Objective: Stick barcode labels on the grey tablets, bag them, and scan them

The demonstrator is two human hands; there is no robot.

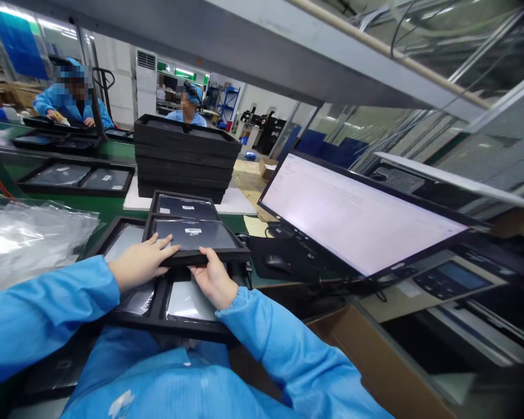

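Note:
Both my hands hold a black tray [243, 251] by its near edge, lifted above another black tray [157, 302]. The held tray carries two dark flat panels, each with a small white label. My left hand [140, 263] grips the near left corner, fingers over the rim and onto the nearer panel [196, 234]. My right hand [213, 280] grips the near edge from below, thumb on top. The lower tray holds shiny bagged panels [191, 300], partly hidden by my arms in blue sleeves.
A tall stack of black trays [183, 157] stands on a white sheet behind. A tilted monitor [353, 215] with a mouse [278, 263] is on the right. Clear plastic bags [26, 238] lie left. Two other people in blue work beyond the green conveyor [113, 205].

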